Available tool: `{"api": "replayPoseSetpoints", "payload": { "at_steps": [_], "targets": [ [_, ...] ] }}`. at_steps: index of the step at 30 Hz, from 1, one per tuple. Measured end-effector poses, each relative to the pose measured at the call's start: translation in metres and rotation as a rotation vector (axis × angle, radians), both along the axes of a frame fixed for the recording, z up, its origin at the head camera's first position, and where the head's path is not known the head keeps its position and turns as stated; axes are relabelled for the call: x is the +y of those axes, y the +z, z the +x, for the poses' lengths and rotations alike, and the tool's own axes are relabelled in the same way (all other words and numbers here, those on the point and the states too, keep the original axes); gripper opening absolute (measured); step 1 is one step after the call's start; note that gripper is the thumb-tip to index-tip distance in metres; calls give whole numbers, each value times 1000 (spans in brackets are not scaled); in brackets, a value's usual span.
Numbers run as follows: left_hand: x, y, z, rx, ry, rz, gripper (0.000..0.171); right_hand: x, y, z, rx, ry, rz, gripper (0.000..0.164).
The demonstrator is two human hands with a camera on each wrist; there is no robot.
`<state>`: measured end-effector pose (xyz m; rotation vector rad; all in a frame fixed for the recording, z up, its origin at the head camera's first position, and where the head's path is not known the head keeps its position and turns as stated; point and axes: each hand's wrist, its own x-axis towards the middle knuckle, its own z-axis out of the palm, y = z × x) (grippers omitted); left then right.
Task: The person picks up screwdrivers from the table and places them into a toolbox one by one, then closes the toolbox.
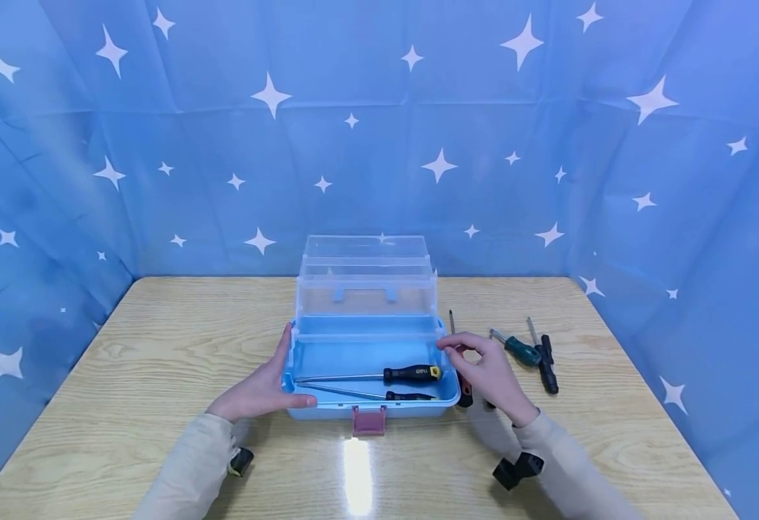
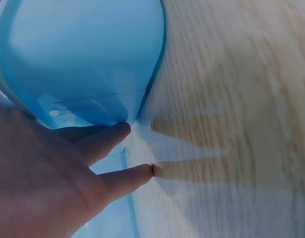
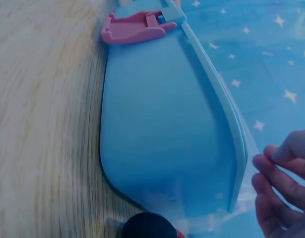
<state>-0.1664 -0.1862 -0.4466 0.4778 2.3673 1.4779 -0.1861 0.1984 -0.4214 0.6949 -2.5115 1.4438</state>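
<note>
A light blue toolbox (image 1: 310,413) stands with its clear lid (image 1: 366,296) raised at the back. My left hand (image 1: 258,390) holds its front left corner, thumb over the front rim and fingers along the side wall. In the left wrist view, two fingertips of that hand (image 2: 58,178) reach down by the tabletop. Inside lie two screwdrivers: one with a black and yellow handle (image 1: 411,373), another with a dark handle (image 1: 408,396). Beside the right rim hovers my right hand (image 1: 488,372), fingers loosely bent with nothing visible between them; contact with the box is unclear.
Right of the box lie a green-handled screwdriver (image 1: 522,351), a black-handled one (image 1: 547,375) and a red and black handle (image 1: 465,391) partly hidden by my right hand. A pink latch (image 1: 369,421) hangs at the box front. Starry blue curtains (image 1: 353,180) enclose the wooden table (image 1: 171,339).
</note>
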Motion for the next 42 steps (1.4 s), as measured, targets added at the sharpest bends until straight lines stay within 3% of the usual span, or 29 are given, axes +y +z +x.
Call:
{"api": "replayPoseSetpoints", "payload": {
  "at_steps": [11, 19, 34, 36, 42],
  "targets": [
    [1, -1, 1, -2, -5, 13, 130, 13, -7, 5, 2, -92, 7, 16],
    [0, -1, 2, -18, 7, -30, 130, 20, -15, 4, 28, -117, 11, 18],
    [0, 1, 2, -17, 10, -43, 130, 21, -24, 5, -121, -159, 25, 20],
    [0, 0, 1, -16, 12, -35, 130, 17, -16, 9, -141, -151, 13, 22],
    [0, 0, 0, -18, 5, -9, 130, 19, -27, 5, -159, -155, 16, 26]
  ]
}}
